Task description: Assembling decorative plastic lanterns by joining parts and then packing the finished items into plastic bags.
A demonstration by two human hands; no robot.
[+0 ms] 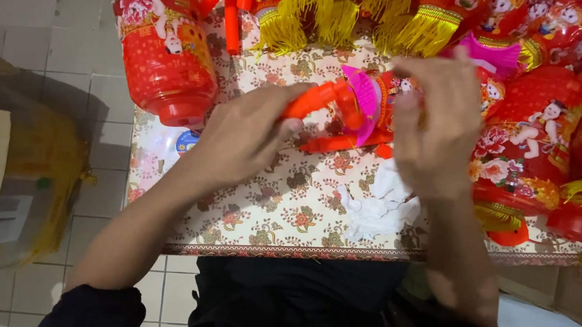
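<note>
Hands worked an orange handle at frame centre.
The left hand [240, 138] clamped the orange handle [317, 99] steady; the right hand [431, 123] pinched the pink disc [363, 100] at its tip, above the floral table [287, 212].

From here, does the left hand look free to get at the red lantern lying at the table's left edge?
Probably not at once: the left hand is gripping the orange handle. The path to the red lantern looks clear, though.

Both hands raised close together, left hand [244, 135] gripping, right hand [431, 127] pinching.
</note>
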